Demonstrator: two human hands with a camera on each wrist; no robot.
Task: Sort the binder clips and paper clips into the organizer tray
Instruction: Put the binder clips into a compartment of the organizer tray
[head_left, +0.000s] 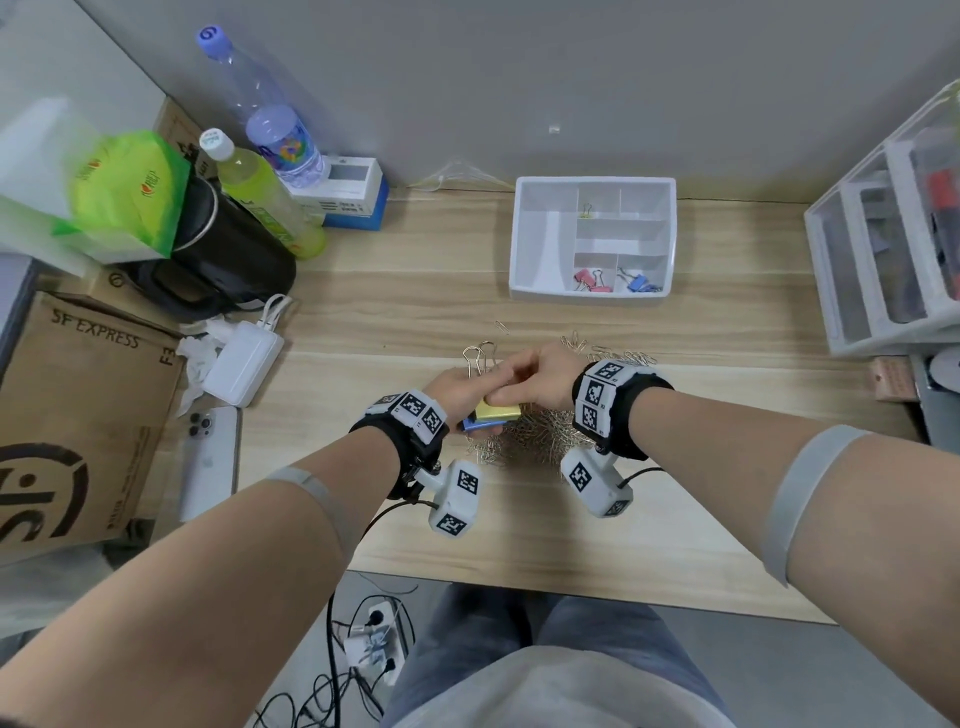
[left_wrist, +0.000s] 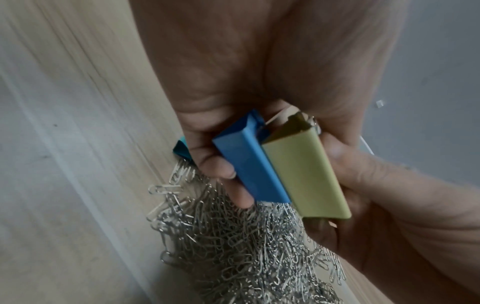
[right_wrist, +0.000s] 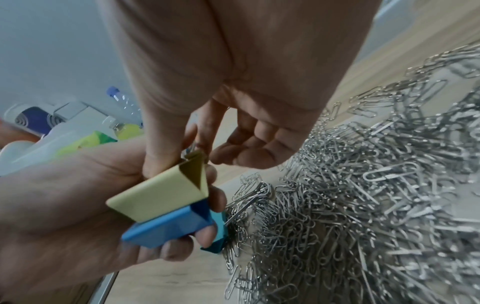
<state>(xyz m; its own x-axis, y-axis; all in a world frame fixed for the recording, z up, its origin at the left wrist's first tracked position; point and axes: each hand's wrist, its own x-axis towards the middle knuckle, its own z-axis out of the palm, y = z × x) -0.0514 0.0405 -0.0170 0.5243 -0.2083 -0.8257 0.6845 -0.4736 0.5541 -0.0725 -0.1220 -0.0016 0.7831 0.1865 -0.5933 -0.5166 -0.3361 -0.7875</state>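
Note:
My left hand grips a large blue binder clip, its fingers curled round it just above the pile of silver paper clips. A teal clip peeks out behind those fingers. On top of the blue clip lies a yellow binder clip, which my right hand pinches with its thumb on top. Wire handles stick out past the left hand. The white organizer tray stands further back; it holds pink clips, blue clips and one small yellow clip.
A phone, a white power bank and a cardboard box lie to the left. Bottles and a black bag stand at the back left. A drawer unit fills the right edge.

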